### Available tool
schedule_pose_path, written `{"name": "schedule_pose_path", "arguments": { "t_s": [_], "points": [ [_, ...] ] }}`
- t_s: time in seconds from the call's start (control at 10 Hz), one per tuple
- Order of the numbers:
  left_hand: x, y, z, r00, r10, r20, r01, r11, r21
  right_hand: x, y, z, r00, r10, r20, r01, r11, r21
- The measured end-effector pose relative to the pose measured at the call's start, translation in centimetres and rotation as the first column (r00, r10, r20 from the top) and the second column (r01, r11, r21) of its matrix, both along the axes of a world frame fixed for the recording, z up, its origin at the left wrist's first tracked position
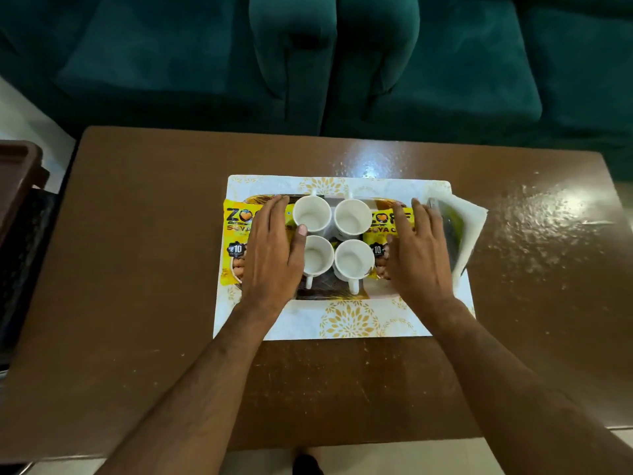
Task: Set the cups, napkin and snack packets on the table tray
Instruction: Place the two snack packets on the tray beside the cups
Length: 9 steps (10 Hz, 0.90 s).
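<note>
Both forearms are reaching in over the brown table. Left hand is lying flat, fingers spread, on one yellow snack packet; right hand is doing likewise on the other packet. Four white cups are sitting between them on the tray, napkin hanging off its right end.

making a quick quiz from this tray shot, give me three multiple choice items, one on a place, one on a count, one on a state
1. Where does the napkin lie?
A. right end of the tray
B. under the cups
C. on the sofa

2. How many white cups are there?
A. two
B. three
C. four

3. How do the cups stand?
A. upside down
B. upright and empty
C. stacked

Answers:
1 A, it sits beside the right hand.
2 C, they form a two-by-two block.
3 B, the bare white insides show.
</note>
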<state>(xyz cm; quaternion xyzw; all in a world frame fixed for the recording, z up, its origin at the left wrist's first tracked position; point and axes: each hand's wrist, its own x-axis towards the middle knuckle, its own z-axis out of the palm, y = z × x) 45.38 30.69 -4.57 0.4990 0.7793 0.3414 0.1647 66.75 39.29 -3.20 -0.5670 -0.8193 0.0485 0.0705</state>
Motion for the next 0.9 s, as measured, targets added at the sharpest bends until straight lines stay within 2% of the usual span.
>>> {"name": "schedule_pose_path", "arguments": {
  "t_s": [0.1,0.4,0.5,0.6,0.7,0.9],
  "points": [
    [0.6,0.0,-0.4,0.999,-0.048,-0.006,0.048,0.998,-0.032,0.9,-0.8,-1.5,0.997,0.04,0.064,-0.033,0.994,-0.1],
    [1.3,-0.4,-0.9,0.998,-0.058,0.01,0.059,0.997,-0.057,1.1,-0.7,-2.8,0.99,0.086,0.113,-0.066,0.983,-0.171],
    [1.2,-0.5,-1.1,0.998,-0.065,-0.022,0.063,0.996,-0.066,1.1,-0.7,-2.6,0.987,0.096,0.128,-0.069,0.977,-0.201],
    [0.9,-1.0,-1.2,0.985,-0.048,-0.164,0.031,0.994,-0.109,1.2,-0.7,-2.4,0.988,0.091,0.125,-0.063,0.976,-0.21],
    [0.7,-1.8,-1.1,0.973,-0.012,-0.231,-0.021,0.99,-0.139,0.9,-1.0,-2.1,0.99,0.088,0.106,-0.065,0.978,-0.198],
    [0.0,-2.8,-0.7,0.967,-0.015,-0.253,-0.032,0.983,-0.181,-0.6,-1.6,-0.6,1.0,0.008,0.01,-0.007,0.997,-0.08]
  ]
}}
